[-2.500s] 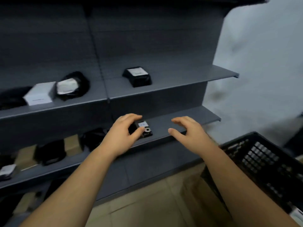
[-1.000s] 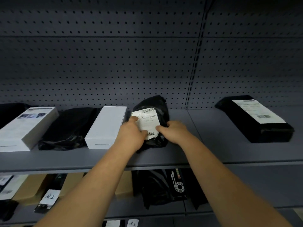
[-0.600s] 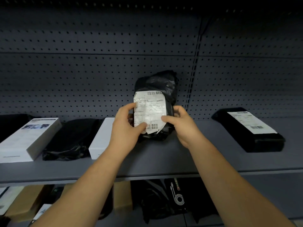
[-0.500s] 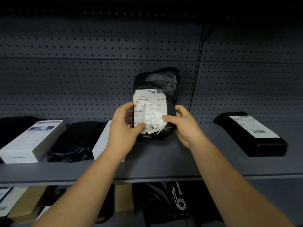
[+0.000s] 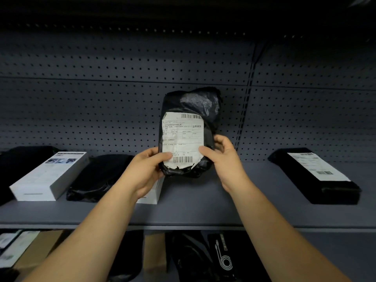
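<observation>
Dark grey pegboard [image 5: 101, 108] is filling the upper half of the frame, and a grey shelf [image 5: 193, 204] is running across the middle. Both hands are holding a black plastic parcel [image 5: 195, 102] upright at frame centre; whether its lower end is touching the shelf I cannot tell. The left hand [image 5: 144, 174] is pinching the lower left corner, with its thumb lying on the white label [image 5: 183, 137] and its fingers wrapping behind. The right hand [image 5: 225, 163] is gripping the lower right edge, thumb on the label and fingers curling round the side.

The parcel is standing lifted and label-forward, so the label check seems to be under way, with carrying it off or setting it down still remaining.

Bare shelf is lying below and right of the parcel, as far as a long black parcel [image 5: 313, 176] at the right. The left is tighter, with a small white box [image 5: 154, 192] sitting just behind the left wrist, then a black bag [image 5: 97, 176] and a larger white box [image 5: 46, 178]. Pulling straight toward the camera is looking unobstructed.
</observation>
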Demonstrator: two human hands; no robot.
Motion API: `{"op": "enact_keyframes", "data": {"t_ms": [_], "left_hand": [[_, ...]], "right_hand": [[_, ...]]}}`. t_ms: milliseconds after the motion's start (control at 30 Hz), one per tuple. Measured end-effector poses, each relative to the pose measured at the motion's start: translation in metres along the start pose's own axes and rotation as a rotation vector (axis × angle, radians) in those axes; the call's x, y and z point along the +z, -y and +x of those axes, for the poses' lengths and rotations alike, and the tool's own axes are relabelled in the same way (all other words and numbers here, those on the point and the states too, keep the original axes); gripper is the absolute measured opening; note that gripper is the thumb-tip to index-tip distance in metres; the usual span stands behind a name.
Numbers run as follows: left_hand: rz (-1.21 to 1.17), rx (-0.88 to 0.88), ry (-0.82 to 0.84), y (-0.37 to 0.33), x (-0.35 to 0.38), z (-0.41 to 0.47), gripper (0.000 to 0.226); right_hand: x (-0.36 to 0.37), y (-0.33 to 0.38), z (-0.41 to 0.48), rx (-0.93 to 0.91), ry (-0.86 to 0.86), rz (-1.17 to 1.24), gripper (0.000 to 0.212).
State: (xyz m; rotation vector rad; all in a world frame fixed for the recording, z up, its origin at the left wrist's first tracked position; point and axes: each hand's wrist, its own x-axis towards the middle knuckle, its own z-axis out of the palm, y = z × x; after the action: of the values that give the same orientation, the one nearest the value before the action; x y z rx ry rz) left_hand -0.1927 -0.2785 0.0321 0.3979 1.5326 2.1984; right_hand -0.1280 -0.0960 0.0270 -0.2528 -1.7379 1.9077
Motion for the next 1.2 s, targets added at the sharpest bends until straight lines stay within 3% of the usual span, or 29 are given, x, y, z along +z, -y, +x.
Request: {"op": "enact_keyframes", "data": {"t_ms": [133,233,333,467,600,667,767,833,933,1033,1200], "left_hand": [[-0.043,0.067,-0.146,0.004,0.005,0.006,0.024],[0.038,0.178,-0.195,0.008,0.014,0.007,0.029],[0.175,0.291,-0.154,0.011,0.023,0.003,0.038],[0.367,0.364,-0.019,0.013,0.025,-0.005,0.054],[0.561,0.469,0.098,0.014,0.026,-0.013,0.060],[0.565,0.518,0.025,0.015,0.024,-0.011,0.057],[0.517,0.415,-0.174,0.013,0.016,-0.001,0.059],[0.385,0.232,-0.123,0.011,0.012,0.003,0.063],[0.159,0.065,0.071,0.011,0.016,0.000,0.033],[0.070,0.092,0.070,0.016,0.020,0.002,0.024],[0.028,0.222,-0.129,0.016,0.027,0.004,0.023]], "right_hand": [[-0.002,0.002,-0.008,-0.252,-0.181,-0.401,0.023],[0.003,0.005,-0.010,-0.232,-0.009,-0.466,0.017],[0.011,0.006,-0.010,-0.040,0.175,-0.286,0.035],[0.011,0.008,-0.009,0.045,0.287,0.016,0.032],[0.006,0.004,-0.003,0.021,0.197,0.087,0.030],[0.001,0.001,0.001,0.062,0.139,0.157,0.028],[-0.008,0.000,0.005,0.138,0.102,0.309,0.030],[-0.014,-0.002,0.005,0.171,0.129,0.398,0.036],[-0.019,-0.004,0.002,0.191,0.205,0.424,0.044],[-0.017,-0.004,0.000,0.185,0.188,0.292,0.041],[-0.015,0.002,-0.005,0.018,0.002,-0.227,0.046]]}}
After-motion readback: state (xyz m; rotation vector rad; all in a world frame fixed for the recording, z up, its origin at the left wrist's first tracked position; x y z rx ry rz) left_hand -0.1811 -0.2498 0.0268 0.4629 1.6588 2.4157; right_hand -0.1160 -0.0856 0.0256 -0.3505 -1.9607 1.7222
